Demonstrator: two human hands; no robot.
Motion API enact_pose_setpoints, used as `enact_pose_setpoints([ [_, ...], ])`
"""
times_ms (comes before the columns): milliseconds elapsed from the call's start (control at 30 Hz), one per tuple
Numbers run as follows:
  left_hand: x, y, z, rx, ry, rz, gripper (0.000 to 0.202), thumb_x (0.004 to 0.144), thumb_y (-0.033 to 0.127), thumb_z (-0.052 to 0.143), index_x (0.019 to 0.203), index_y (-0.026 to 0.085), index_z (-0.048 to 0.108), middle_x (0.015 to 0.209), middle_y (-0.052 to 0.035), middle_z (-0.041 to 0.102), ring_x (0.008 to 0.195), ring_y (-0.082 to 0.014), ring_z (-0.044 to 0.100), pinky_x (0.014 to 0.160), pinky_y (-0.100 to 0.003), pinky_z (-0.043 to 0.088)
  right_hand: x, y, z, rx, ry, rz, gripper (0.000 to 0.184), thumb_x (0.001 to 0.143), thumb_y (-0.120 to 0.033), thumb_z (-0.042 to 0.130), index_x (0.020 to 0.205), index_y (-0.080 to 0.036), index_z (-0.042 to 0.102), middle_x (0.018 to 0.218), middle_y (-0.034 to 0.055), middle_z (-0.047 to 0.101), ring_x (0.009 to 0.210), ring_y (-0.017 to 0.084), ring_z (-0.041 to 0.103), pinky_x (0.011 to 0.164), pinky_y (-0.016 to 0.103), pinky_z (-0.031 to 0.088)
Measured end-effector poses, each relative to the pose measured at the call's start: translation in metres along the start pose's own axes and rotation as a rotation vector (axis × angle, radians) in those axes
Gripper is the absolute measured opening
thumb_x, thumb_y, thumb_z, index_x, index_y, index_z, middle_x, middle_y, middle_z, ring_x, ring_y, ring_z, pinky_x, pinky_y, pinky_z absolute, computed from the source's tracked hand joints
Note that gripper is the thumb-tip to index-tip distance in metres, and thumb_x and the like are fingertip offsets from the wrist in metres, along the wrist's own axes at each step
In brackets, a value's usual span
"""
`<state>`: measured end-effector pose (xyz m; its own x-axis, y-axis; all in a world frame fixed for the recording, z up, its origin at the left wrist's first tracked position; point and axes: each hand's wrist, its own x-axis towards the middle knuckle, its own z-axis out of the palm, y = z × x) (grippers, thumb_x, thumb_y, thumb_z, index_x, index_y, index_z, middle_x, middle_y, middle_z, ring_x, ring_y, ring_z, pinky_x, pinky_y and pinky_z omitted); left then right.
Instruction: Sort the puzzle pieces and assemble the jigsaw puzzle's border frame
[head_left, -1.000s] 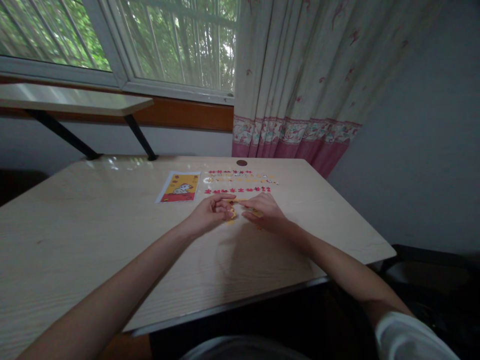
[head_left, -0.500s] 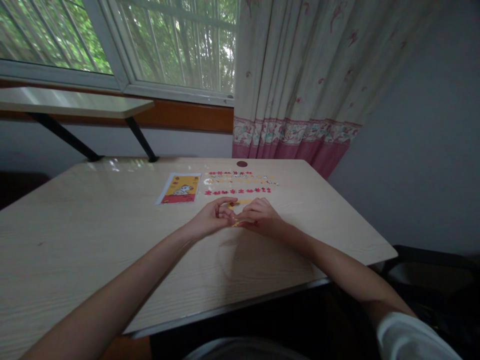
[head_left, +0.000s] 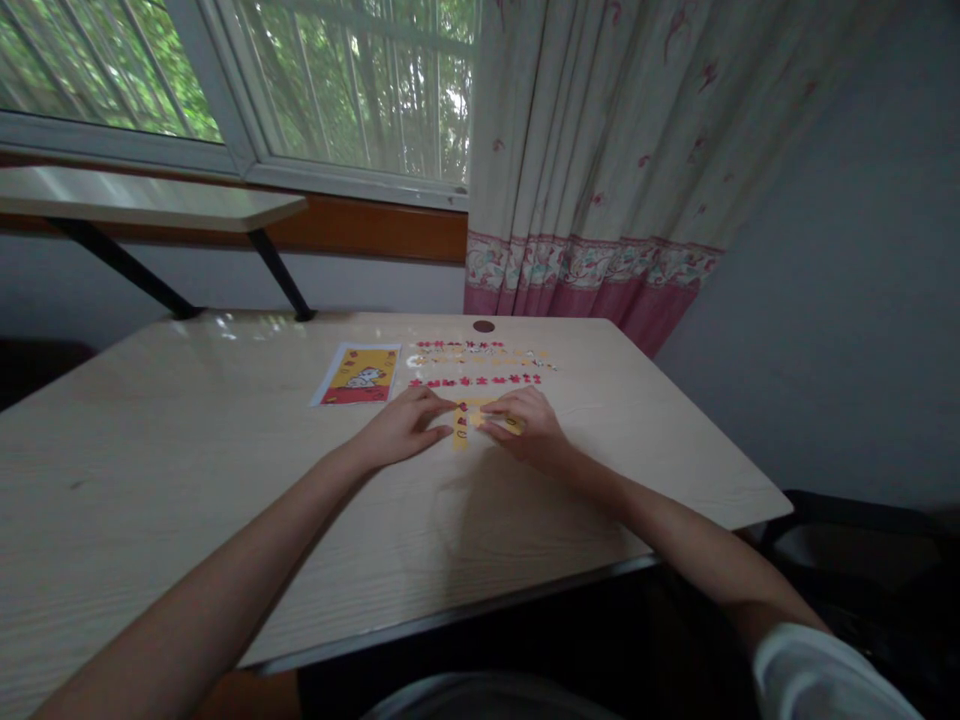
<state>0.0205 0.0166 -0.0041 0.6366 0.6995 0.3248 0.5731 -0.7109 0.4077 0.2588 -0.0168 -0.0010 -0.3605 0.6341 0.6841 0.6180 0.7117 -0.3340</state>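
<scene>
Joined yellow jigsaw puzzle pieces [head_left: 461,436] with small dark red marks form a corner shape on the table, one strip running toward me and another along the far side. My left hand [head_left: 401,428] rests at the left edge of this strip, its thumb and forefinger spread apart and touching the edge. Inside the corner, a small yellow puzzle piece [head_left: 477,417] lies between the thumb and forefinger of my right hand [head_left: 534,428]. More yellow pieces show under the right fingers, partly covered.
A picture sheet [head_left: 361,376] with a white animal on yellow and red lies left of several rows of loose puzzle pieces [head_left: 480,381]. Behind them is a brown round spot [head_left: 484,326]. A raised shelf [head_left: 150,195] stands at the back left of the table [head_left: 187,470].
My hands were together over the pieces; now they have parted, the left hand moving left and opening. The yellow corner strip between them has come into view.
</scene>
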Motion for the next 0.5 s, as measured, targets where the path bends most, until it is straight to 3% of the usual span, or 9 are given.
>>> enact_pose_setpoints([
  [167, -0.001, 0.0, 0.003, 0.023, -0.032, 0.01, 0.042, 0.08, 0.044, 0.055, 0.112, 0.018, 0.061, 0.099, -0.0094, 0.053, 0.093, -0.0227, 0.051, 0.085, -0.037, 0.041, -0.008, -0.007, 0.014, -0.012, -0.256, 0.033, 0.018, 0.076, -0.038, 0.064, 0.084, -0.022, 0.067, 0.086, 0.0011, 0.068, 0.083, 0.015, 0.056, 0.08, 0.03, 0.036],
  [500, -0.001, 0.003, 0.001, 0.041, -0.04, -0.004, 0.044, 0.078, 0.047, 0.056, 0.11, 0.016, 0.062, 0.098, -0.0102, 0.052, 0.09, -0.0228, 0.051, 0.083, -0.037, 0.04, -0.01, -0.013, 0.011, -0.013, -0.348, 0.044, 0.02, 0.072, -0.036, 0.067, 0.086, -0.023, 0.067, 0.089, 0.0015, 0.066, 0.086, 0.017, 0.054, 0.084, 0.034, 0.033],
])
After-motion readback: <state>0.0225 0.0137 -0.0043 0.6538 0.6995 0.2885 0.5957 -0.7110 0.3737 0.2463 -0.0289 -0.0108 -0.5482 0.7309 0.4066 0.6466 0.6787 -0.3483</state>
